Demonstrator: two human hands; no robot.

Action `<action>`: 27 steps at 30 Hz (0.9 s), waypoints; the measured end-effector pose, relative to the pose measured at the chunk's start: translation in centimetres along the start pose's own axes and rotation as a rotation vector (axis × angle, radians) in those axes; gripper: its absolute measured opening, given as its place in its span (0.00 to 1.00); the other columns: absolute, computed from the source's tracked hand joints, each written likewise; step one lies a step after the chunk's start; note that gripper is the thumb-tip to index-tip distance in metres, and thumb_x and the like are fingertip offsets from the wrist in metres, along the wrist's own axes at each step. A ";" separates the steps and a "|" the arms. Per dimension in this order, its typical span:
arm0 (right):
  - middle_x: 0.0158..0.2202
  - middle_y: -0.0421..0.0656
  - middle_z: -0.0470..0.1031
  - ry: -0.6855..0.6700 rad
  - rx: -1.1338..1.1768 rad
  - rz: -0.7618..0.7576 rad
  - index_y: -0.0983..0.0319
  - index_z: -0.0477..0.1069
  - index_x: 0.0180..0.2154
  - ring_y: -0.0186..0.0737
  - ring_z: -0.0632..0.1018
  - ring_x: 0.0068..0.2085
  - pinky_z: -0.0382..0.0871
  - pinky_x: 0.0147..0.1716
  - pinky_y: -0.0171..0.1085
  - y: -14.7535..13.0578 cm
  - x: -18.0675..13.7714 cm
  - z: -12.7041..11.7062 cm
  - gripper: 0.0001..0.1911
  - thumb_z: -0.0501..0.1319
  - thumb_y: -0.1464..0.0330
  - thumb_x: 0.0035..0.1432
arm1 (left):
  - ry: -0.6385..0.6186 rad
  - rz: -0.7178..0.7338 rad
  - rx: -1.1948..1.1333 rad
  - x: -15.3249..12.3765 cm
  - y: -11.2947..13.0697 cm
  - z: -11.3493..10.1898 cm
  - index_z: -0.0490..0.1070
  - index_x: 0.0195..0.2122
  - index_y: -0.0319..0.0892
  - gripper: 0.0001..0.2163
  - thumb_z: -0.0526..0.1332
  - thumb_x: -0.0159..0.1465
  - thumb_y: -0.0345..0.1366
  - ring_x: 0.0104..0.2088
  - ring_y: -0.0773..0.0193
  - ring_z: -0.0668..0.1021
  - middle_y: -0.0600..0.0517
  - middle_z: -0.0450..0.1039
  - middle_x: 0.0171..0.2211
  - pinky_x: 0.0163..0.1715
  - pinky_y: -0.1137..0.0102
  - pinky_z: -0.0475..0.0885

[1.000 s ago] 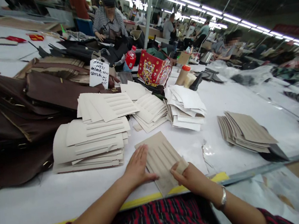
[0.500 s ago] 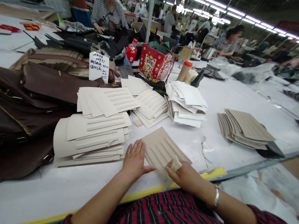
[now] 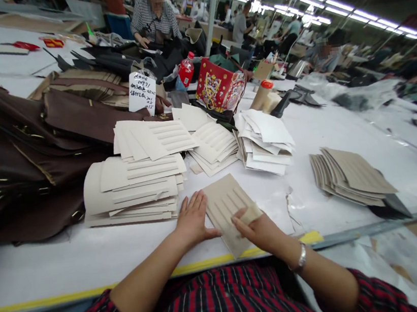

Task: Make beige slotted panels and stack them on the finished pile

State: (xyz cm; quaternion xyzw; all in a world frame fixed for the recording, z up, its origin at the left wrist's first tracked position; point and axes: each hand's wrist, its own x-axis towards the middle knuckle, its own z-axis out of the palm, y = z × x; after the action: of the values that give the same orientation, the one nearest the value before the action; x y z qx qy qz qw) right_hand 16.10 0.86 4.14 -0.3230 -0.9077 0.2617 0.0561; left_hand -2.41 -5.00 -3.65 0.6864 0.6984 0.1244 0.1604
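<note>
A beige slotted card panel (image 3: pixel 227 205) lies on the white table (image 3: pixel 53 263) right in front of me. My left hand (image 3: pixel 193 220) rests flat on the panel's left edge, fingers stretched out. My right hand (image 3: pixel 256 227) is closed on a small beige pad (image 3: pixel 250 215) and presses it on the panel's lower right part. A bracelet circles my right wrist.
Stacks of cream slotted panels (image 3: pixel 136 191) stand at the left and behind. A fanned beige stack (image 3: pixel 353 175) lies at the right. Brown leather pieces (image 3: pixel 19 150) are piled at far left. A red box (image 3: pixel 218 89), bottle (image 3: pixel 185 69) and other workers are behind.
My right hand with the pad has slid a little up over the panel. The view has shifted slightly; my left hand stays flat on the panel's edge.
</note>
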 end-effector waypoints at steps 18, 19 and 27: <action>0.24 0.41 0.71 0.395 0.566 0.713 0.61 0.64 0.32 0.38 0.74 0.27 0.69 0.27 0.37 7.7 -8.4 -0.9 0.15 0.49 0.57 0.56 | 0.136 0.116 0.119 -0.1 0.1 0.6 0.58 0.55 0.36 0.40 0.57 0.47 0.60 0.57 0.48 0.59 0.40 0.55 0.58 0.56 0.55 0.50; 0.21 0.39 0.70 0.430 0.660 0.780 0.62 0.63 0.34 0.37 0.74 0.24 0.68 0.24 0.36 8.3 -8.0 -0.8 0.16 0.49 0.56 0.55 | 0.162 0.133 0.129 -0.1 0.4 0.7 0.59 0.54 0.37 0.38 0.56 0.48 0.59 0.56 0.48 0.61 0.40 0.58 0.56 0.54 0.56 0.53; 0.13 0.31 0.60 0.390 0.795 0.621 0.63 0.64 0.26 0.26 0.61 0.14 0.55 0.13 0.27 9.4 -8.0 -2.1 0.11 0.60 0.62 0.46 | 0.415 0.301 0.102 0.8 -0.3 5.3 0.63 0.51 0.46 0.29 0.57 0.50 0.54 0.46 0.50 0.72 0.46 0.69 0.48 0.43 0.58 0.68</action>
State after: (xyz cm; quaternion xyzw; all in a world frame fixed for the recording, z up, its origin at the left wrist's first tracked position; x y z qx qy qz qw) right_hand 28.16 3.03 1.72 -0.5725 -0.5735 0.5244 0.2614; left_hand -0.64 -4.42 -8.67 0.7495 0.6119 0.2493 -0.0415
